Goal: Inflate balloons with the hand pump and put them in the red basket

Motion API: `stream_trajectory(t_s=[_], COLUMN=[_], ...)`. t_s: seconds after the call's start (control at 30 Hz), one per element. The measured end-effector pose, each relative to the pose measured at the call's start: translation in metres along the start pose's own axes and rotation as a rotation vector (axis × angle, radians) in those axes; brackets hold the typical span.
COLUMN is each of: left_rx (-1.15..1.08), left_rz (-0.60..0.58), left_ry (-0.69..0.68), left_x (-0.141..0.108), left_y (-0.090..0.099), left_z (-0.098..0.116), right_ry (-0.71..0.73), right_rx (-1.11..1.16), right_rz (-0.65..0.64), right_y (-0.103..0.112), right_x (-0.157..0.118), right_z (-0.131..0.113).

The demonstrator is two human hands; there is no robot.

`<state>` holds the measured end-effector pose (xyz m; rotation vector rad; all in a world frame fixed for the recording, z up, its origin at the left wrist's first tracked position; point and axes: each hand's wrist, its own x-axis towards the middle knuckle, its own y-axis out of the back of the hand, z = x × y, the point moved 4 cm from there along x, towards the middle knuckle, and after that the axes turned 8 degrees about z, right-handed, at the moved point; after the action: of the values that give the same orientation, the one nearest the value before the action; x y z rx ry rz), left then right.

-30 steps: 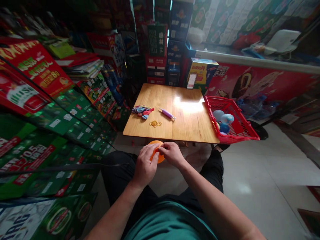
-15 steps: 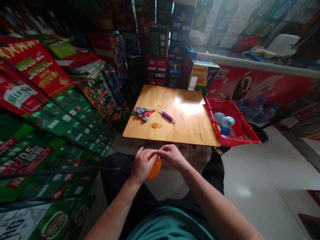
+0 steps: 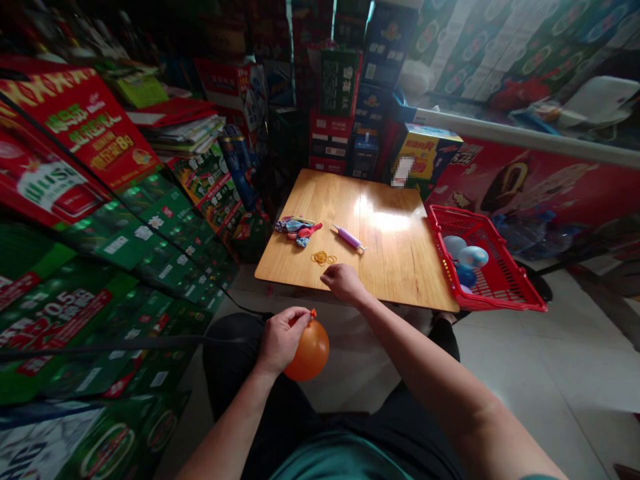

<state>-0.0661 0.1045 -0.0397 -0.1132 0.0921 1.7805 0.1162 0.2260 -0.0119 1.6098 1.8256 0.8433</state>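
Observation:
An inflated orange balloon [image 3: 307,353] hangs below my left hand [image 3: 285,337], which pinches it just under its neck. The balloon's gathered mouth sticks up beside the thumb. Over the table's front edge is my right hand [image 3: 344,283], fingers curled together; whatever they may hold is hidden. Just beyond its fingertips lies a small pile of yellowish rubber bands [image 3: 323,258]. Farther back on the wooden table [image 3: 400,267] are a purple balloon pump [image 3: 350,239] and, to the left, a heap of uninflated balloons [image 3: 300,230] in several colours.
A red basket [image 3: 505,283] with several inflated blue and white balloons [image 3: 473,257] stands right of the table. Stacked green cartons [image 3: 145,247] line the left side. More boxes [image 3: 330,133] and a yellow carton [image 3: 427,150] stand behind the table.
My right hand has left the balloon's neck and moved forward to the table edge by the rubber bands. My left hand still holds the balloon, which shows more fully. The view has shifted slightly.

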Motion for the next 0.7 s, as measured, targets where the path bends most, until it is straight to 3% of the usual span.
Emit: stream_trajectory(t_s=[0.1, 0.2, 0.43, 0.57, 0.7], left_rx=[-0.054, -0.091, -0.08, -0.115, -0.191], left_rz=[-0.008, -0.01, -0.007, -0.004, 0.005], left_ry=[0.057, 0.094, 0.09, 0.107, 0.137], left_x=[0.006, 0.009, 0.012, 0.013, 0.013], left_y=[0.003, 0.005, 0.008, 0.008, 0.006], left_z=[-0.008, -0.009, -0.003, -0.005, -0.006], right_ry=[0.035, 0.077, 0.135, 0.086, -0.029], right_rx=[-0.145, -0.259, -0.352, -0.276, -0.099], right_rz=[0.051, 0.017, -0.082, -0.016, 0.087], right_y=[-0.01, -0.023, -0.044, -0.039, -0.017], right_x=[0.038, 0.064, 0.087, 0.094, 0.103], right_z=[-0.002, -0.004, -0.005, -0.003, 0.005])
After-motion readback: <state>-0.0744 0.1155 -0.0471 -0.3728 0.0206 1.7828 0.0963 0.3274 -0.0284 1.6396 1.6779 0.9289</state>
